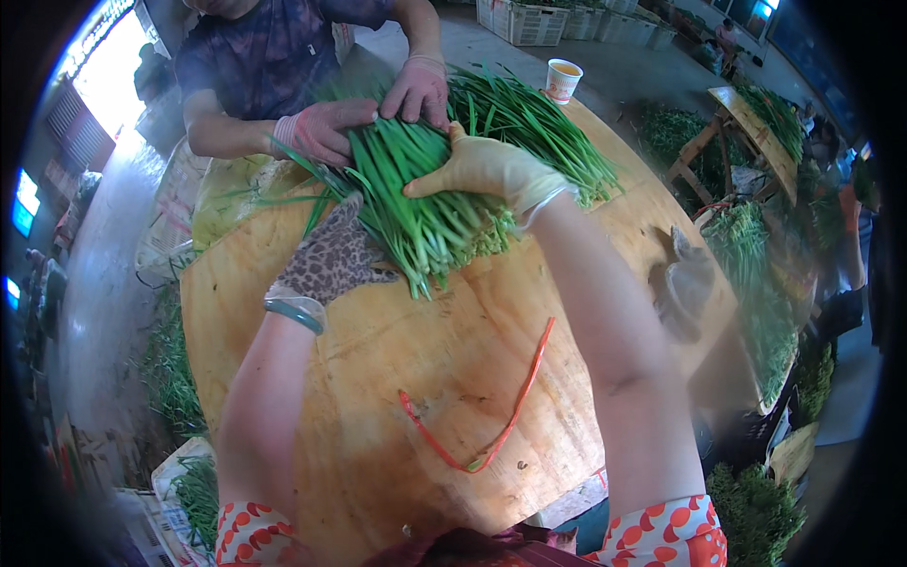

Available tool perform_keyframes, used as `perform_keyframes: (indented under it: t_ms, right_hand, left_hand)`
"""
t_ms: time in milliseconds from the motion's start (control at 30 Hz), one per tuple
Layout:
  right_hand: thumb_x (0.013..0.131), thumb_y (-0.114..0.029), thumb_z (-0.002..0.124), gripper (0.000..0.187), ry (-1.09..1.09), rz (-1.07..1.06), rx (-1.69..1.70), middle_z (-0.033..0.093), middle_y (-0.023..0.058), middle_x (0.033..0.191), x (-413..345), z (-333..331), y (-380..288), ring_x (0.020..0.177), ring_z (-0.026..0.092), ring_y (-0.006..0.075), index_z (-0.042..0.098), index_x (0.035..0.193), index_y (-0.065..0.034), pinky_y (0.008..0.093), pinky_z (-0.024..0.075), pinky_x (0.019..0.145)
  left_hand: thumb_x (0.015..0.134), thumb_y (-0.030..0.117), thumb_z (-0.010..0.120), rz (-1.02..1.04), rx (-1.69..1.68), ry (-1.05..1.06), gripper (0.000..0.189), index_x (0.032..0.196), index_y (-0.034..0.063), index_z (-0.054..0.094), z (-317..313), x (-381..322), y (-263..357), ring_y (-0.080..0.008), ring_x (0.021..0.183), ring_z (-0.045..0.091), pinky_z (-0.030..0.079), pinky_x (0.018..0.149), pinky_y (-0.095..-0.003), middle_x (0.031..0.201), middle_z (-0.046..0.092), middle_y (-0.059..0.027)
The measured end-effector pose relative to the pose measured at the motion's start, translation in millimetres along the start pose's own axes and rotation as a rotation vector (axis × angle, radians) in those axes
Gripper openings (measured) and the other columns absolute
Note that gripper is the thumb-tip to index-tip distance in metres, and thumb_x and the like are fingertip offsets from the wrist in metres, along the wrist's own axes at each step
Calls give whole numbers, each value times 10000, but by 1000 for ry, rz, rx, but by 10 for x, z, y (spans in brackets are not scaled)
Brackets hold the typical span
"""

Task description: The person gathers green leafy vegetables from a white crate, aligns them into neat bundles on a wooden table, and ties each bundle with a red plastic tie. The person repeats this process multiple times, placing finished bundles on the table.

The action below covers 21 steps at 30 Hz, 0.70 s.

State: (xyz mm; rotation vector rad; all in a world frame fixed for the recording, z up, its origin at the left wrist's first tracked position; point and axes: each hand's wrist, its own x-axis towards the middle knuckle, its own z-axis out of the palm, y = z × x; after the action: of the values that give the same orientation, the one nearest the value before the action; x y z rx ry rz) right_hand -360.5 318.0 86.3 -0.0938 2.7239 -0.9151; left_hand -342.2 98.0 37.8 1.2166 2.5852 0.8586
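A bundle of garlic chives lies on the wooden tabletop, its pale cut ends towards me. My left hand, in a leopard-print glove with a bangle at the wrist, presses on the bundle's left side, its fingertips partly hidden at the stalks. From the right, my right hand, in a pale yellow glove, spreads thumb and fingers over the same stalks. The bundle is clasped between both hands. A second heap of chives lies just beyond my right hand. Nearer to me rests a bent red tie strip.
Across the table a person's pink-gloved hands touch the leafy end of the bundle. A paper cup of orange-brown liquid stands at the far edge. A translucent glove lies at right. More greens are stacked beyond; white crates stand behind.
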Motion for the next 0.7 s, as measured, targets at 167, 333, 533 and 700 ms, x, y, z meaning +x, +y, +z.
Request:
perform_keyframes:
  t_ms: [167,333,533,700]
  right_hand:
    - [632,-541,723,1160,211,6,-410,380,326,1371,-239,629,-621,1047,583,390,136,1463,17,444,513,761]
    - [844,-189,511,737,262,13,-484,301,309,1432,-318,1245,-988,1061,522,451,165,1489,-101,507,483,750]
    - [818,-439,589,811,366,-369,-165,322,259,1435,-553,711,-487,1253,431,393,271,1424,-4,424,411,998]
    - [909,-417,485,479,124,92,-72,674,197,918,-544,170,-59,874,645,332,671,928,24,398,496,793]
  left_hand:
    - [932,375,505,-281,-1777,329,557,1380,80,356,331,-48,-245,-253,1253,429,367,1048,-426,1307,489,-151]
    - [972,338,415,-44,-994,277,521,1413,83,304,483,-13,-615,-256,1280,401,331,1078,-391,1400,402,-129]
    - [964,274,466,-375,-1732,430,487,1382,46,361,421,-102,-414,-252,1220,472,367,1055,-367,1371,452,-115]
    - [931,271,565,-497,-1841,401,407,1291,92,501,294,-111,-264,-264,1113,559,450,969,-425,1237,575,-106]
